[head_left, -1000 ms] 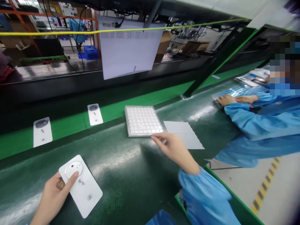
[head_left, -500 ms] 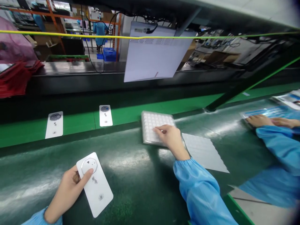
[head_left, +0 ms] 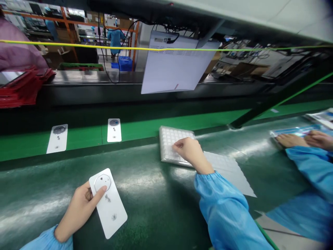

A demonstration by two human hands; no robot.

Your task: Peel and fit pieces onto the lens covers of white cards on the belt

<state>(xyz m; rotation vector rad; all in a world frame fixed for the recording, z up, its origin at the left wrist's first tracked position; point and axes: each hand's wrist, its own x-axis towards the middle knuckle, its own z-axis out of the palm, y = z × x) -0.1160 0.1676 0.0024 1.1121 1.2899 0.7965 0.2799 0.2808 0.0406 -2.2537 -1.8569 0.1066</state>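
My left hand (head_left: 79,210) grips a white phone-back-shaped panel (head_left: 113,208) by its upper left edge, thumb on the ring outline near its top. Dark markings run down the panel's face. Over a shallow clear tray (head_left: 166,158) with rows of small white cells, my right hand (head_left: 191,152) has thumb and forefinger pinched together. Whatever is between those fingertips is too small or hidden to make out. Beside the tray, partly under my right forearm, lies a pale translucent sheet (head_left: 231,170) with a ragged edge.
On the green strip lie two more white panels (head_left: 57,144) with dark round patches. A co-worker's hands (head_left: 292,140) rest on something at the right. A slanted dark post (head_left: 249,116) rises from the bench behind the tray. Red sleeves (head_left: 19,90) are stacked far left.
The camera view has shifted slightly. Both of my hands keep nearly the same place, the left with the panel, the right at the tray. The panels on the strip appear slightly further left.
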